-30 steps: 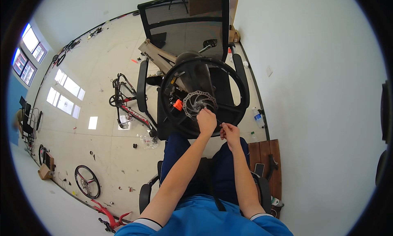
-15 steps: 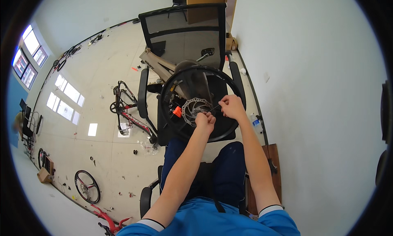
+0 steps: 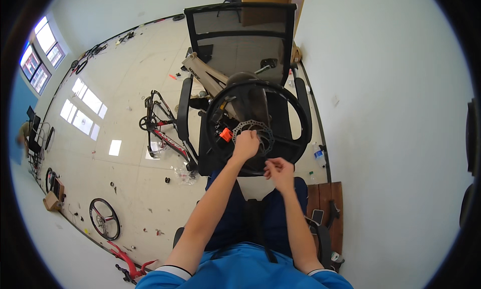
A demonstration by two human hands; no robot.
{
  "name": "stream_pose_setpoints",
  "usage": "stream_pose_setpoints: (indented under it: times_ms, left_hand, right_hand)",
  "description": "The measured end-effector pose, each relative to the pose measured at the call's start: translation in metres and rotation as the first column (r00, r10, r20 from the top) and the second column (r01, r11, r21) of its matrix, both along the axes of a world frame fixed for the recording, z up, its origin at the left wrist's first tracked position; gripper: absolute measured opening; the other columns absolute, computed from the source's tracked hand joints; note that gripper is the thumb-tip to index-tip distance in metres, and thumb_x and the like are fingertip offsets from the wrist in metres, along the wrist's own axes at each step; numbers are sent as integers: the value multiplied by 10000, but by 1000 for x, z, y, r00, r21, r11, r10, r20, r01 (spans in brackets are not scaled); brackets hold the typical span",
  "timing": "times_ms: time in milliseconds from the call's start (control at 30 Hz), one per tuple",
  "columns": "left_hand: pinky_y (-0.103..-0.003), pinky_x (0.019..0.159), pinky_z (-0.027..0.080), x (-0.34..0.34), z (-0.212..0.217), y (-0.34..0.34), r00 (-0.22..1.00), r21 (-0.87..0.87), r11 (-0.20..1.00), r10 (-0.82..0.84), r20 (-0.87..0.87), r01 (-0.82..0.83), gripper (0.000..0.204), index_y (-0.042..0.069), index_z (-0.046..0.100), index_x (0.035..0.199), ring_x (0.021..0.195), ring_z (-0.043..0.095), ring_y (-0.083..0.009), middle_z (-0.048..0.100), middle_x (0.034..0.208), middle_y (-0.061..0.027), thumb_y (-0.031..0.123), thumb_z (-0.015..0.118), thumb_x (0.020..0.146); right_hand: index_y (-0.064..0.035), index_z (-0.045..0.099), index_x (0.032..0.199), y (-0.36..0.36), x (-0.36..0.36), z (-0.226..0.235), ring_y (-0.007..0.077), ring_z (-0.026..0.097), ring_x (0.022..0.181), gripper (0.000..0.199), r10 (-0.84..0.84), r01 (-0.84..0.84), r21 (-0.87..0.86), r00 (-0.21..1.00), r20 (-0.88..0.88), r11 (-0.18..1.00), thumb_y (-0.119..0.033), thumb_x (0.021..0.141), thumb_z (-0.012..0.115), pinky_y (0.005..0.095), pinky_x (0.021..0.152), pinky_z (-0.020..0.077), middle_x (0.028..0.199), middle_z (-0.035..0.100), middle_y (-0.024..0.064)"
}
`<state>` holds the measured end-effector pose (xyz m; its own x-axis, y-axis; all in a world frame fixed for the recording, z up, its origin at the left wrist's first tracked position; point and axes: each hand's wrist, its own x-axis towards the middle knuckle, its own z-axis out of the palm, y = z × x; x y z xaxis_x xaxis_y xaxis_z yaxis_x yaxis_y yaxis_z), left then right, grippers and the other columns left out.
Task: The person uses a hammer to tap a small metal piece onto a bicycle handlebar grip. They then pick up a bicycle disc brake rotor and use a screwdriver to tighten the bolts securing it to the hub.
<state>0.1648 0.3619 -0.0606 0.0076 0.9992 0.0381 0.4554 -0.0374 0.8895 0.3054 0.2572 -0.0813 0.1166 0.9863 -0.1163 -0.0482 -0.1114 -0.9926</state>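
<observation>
A black bicycle wheel (image 3: 304,106) lies on the seat of a black office chair in front of me. At its hub sits a silver disc brake rotor (image 3: 269,133). My left hand (image 3: 245,145) is closed over the rotor's middle, its fingertips at the hub; what they pinch is hidden. Just right of it and nearer to me, my right hand (image 3: 280,172) is closed in a pinch at the wheel's near rim. Anything between those fingers is too small to make out. An orange piece (image 3: 226,134) lies left of the rotor.
The chair's mesh back (image 3: 240,26) rises beyond the wheel. A beige bicycle frame (image 3: 203,73) leans on the chair. Left on the floor are a black and red frame (image 3: 168,138) and another wheel (image 3: 105,219). At right stand a bottle (image 3: 319,154) and a wooden board (image 3: 330,229) bearing a phone (image 3: 317,217).
My right hand has drawn back toward me from the rotor; the thin dark tool earlier at its fingers no longer shows clearly. My left hand has moved up over the hub. The view has shifted slightly.
</observation>
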Motion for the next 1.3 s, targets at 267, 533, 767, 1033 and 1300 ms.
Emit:
stream_pose_setpoints:
  times_ms: [267, 533, 767, 1033, 1300]
  left_hand:
    - [-512, 735, 496, -16, -10, -5, 961, 158, 986, -12, -275, 57, 295, -61, 624, 826, 784, 623, -452, 637, 790, -281, 180, 487, 926]
    - [-510, 714, 502, -14, -11, -1, 954, 142, 983, -74, -289, 120, 285, -36, 645, 827, 748, 623, -448, 640, 773, -267, 196, 506, 916]
    - [-479, 698, 484, -11, -7, 0, 944, 110, 988, -69, -322, 110, 276, -33, 639, 812, 761, 614, -429, 635, 771, -244, 188, 513, 917]
    - [-475, 663, 544, -1, -2, -3, 814, 156, 977, -28, -581, 145, 305, -23, 644, 803, 699, 656, -415, 652, 755, -254, 226, 500, 903]
    - [-451, 629, 543, 15, 1, -7, 737, 179, 979, 54, -674, 93, 323, -16, 659, 738, 666, 666, -378, 656, 709, -230, 237, 512, 876]
  right_hand:
    - [66, 615, 951, -7, -42, -25, 138, 612, 547, 143, -72, 40, -131, 965, -250, 991, -73, 915, 624, 259, 491, 504, 712, 641, 105]
    - [57, 624, 930, -9, -29, -23, 127, 585, 526, 141, -64, 26, -147, 964, -257, 989, -84, 922, 619, 249, 471, 477, 694, 627, 89]
    - [45, 630, 920, -8, -25, -24, 117, 573, 520, 138, -62, 4, -183, 948, -313, 983, -93, 920, 625, 252, 463, 465, 686, 619, 70]
    - [24, 648, 943, -1, -3, -31, 59, 454, 502, 150, 5, -103, -200, 898, -439, 974, -121, 930, 613, 211, 445, 340, 657, 549, -6]
    - [0, 681, 885, 28, 30, -39, 19, 386, 530, 147, -116, 102, 108, 984, 132, 989, -120, 929, 608, 207, 482, 298, 650, 513, -66]
